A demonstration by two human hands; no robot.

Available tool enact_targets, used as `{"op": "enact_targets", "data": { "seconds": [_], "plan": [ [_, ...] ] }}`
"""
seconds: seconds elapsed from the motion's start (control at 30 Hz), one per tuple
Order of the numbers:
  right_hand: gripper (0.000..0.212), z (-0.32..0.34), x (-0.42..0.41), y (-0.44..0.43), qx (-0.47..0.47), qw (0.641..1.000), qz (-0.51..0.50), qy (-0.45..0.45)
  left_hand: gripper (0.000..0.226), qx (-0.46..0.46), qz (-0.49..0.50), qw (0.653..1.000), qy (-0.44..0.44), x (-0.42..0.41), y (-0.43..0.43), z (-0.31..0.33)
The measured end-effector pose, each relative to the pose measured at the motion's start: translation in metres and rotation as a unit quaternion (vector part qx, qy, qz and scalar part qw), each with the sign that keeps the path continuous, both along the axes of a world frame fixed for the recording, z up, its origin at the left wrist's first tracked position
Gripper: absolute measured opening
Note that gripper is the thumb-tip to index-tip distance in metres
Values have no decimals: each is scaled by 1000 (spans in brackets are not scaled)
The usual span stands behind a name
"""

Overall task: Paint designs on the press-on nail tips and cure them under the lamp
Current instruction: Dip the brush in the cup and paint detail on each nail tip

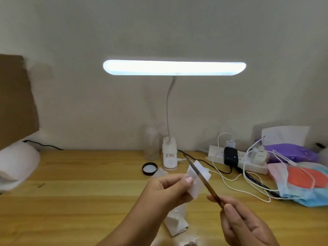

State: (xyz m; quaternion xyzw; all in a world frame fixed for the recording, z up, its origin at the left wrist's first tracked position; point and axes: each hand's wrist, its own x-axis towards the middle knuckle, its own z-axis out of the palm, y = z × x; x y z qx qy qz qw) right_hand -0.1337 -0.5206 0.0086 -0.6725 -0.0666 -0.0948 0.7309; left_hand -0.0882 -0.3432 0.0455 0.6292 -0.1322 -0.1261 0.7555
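My left hand (166, 190) pinches a small white wipe (197, 180) above the wooden table (79, 192). My right hand (245, 222) grips a thin brown nail brush (204, 181) by its lower end. The brush slants up to the left and its shaft lies across the wipe. At the left edge sits a white curing lamp (16, 166), partly out of view. No nail tips can be made out; a blurry pale object (190, 243) lies at the bottom edge.
A lit white desk lamp (174, 67) stands on a clip base (169, 155) at the wall. Nearby are a clear bottle (150, 144), its black cap (149, 168), folded white paper (175, 224), a power strip (237, 162) with cables, face masks (301, 183), and cardboard (16, 100) at left.
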Motion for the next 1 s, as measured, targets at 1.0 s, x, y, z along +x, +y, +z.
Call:
{"op": "enact_targets", "data": {
  "seconds": [1.0],
  "plan": [
    [43,33,-6,-2,-39,996,58,54,8,-11,16,999,-48,-32,-18,4]
  ]
}}
